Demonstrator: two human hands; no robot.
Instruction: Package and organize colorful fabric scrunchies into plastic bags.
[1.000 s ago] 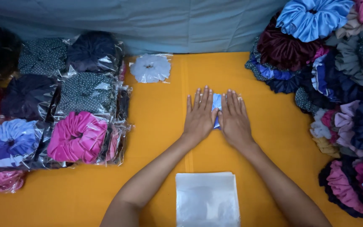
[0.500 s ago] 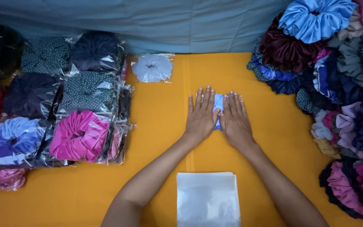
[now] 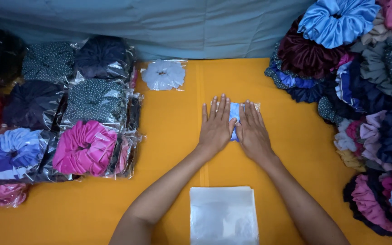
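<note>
Both my hands lie flat, palms down and side by side, on a light blue scrunchie in a clear bag (image 3: 234, 121) at the middle of the orange table (image 3: 169, 136). My left hand (image 3: 216, 127) covers its left part, my right hand (image 3: 252, 130) its right part. Only a blue strip shows between the hands. The fingers are straight and together, pressing the bag down rather than gripping it.
A stack of empty clear bags (image 3: 223, 215) lies near the front edge between my forearms. One bagged white scrunchie (image 3: 163, 74) lies at the back. Bagged scrunchies (image 3: 85, 146) are piled on the left, loose scrunchies (image 3: 341, 54) heaped on the right. A grey-blue cloth (image 3: 182, 27) runs along the back.
</note>
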